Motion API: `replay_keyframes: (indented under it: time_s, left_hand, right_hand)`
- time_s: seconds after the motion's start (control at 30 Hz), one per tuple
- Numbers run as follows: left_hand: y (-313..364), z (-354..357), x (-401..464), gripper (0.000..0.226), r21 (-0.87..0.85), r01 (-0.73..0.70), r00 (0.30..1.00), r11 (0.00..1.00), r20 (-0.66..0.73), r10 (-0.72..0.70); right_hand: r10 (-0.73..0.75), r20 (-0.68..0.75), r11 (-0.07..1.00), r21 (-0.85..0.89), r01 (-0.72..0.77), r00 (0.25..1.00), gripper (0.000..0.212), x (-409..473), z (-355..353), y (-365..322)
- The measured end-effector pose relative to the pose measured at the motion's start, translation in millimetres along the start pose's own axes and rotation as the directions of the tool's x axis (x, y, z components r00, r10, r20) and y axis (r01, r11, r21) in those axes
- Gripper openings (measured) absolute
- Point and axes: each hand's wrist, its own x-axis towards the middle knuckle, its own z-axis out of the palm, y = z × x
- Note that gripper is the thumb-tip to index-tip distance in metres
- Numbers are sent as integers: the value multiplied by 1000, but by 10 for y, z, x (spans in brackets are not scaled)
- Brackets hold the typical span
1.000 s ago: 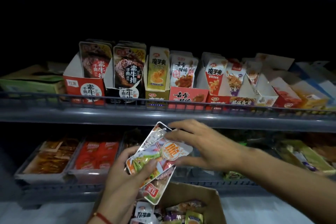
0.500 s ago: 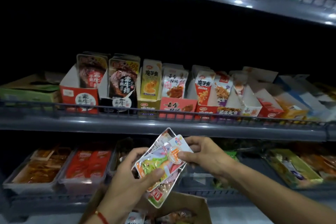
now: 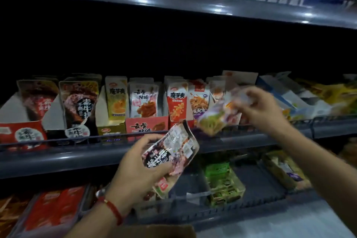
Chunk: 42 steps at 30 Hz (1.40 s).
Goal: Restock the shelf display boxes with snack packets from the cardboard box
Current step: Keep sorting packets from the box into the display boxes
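Two hands, left (image 3: 135, 166) gripping glossy packets (image 3: 172, 152), right (image 3: 258, 106) pinching a blurred green-orange packet (image 3: 216, 120).

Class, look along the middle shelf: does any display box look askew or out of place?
Yes. At the right end, the white-and-blue cardboard display boxes lean at angles with flaps open, unlike the upright red display box further left.

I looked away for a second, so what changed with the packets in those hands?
The right hand took the top packet off the stack and carried it up toward the shelf boxes. The left hand kept its grip on the remaining packets. The shelf goods look unchanged.
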Motion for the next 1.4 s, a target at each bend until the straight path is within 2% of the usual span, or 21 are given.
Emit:
replay_keyframes:
  time_s: [0.07, 0.17, 0.3, 0.43, 0.57, 0.7, 0.83, 0.97, 1.07, 1.17, 1.23, 1.33, 1.4]
  left_hand:
    - [56, -40, 36, 52, 118, -39, 998, 992, -53, 46]
    - [76, -106, 115, 53, 145, -64, 993, 987, -92, 78]
    - [111, -119, 245, 57, 166, -90, 990, 982, -91, 106]
    - [150, -71, 369, 56, 178, -96, 988, 979, -103, 115]
    - [156, -44, 367, 50, 207, -98, 989, 973, -90, 119]
    - [97, -102, 304, 44, 183, -97, 988, 978, -104, 118]
    - [30, -181, 319, 43, 157, -76, 988, 985, -123, 96]
    - [-19, -217, 296, 30, 130, -32, 991, 991, -123, 48]
    - [-52, -288, 263, 29, 80, -15, 987, 997, -158, 28]
    - [-26, -368, 216, 31, 17, 8, 980, 1000, -201, -5]
    - [2, -431, 167, 31, -34, 25, 967, 999, -253, -32]
    - [43, -555, 63, 27, -127, 49, 941, 991, -326, -88]
    - [43, -653, -22, 24, -204, 92, 945, 975, -289, -150]
  right_hand:
    - [-116, -127, 984, -149, 97, 985, 10, 280, -231, 21]
    - [-181, -222, 962, -243, 125, 958, 16, 664, -354, 42]
    - [-181, -148, 869, -488, 88, 972, 31, 1132, -202, 246]
    - [-50, -46, 796, -605, 12, 998, 49, 1386, 143, 458]
    - [-63, 79, 743, -662, 100, 995, 33, 1421, 472, 638]
    - [-172, 89, 656, -733, 181, 981, 19, 1480, 588, 663]
    - [-277, 82, 522, -824, 221, 958, 18, 1519, 623, 682]
    - [-302, 39, 540, -816, 205, 952, 27, 1320, 607, 479]
    - [-404, 47, 658, -679, 326, 913, 39, 915, 661, 166]
    - [-467, 211, 779, -361, 513, 859, 44, 210, 819, -230]
    - [-479, 299, 810, -213, 547, 825, 46, -251, 903, -402]
    - [-481, 417, 763, -234, 603, 771, 64, -724, 998, -594]
    - [-418, 561, 698, -305, 648, 715, 84, -921, 1112, -781]
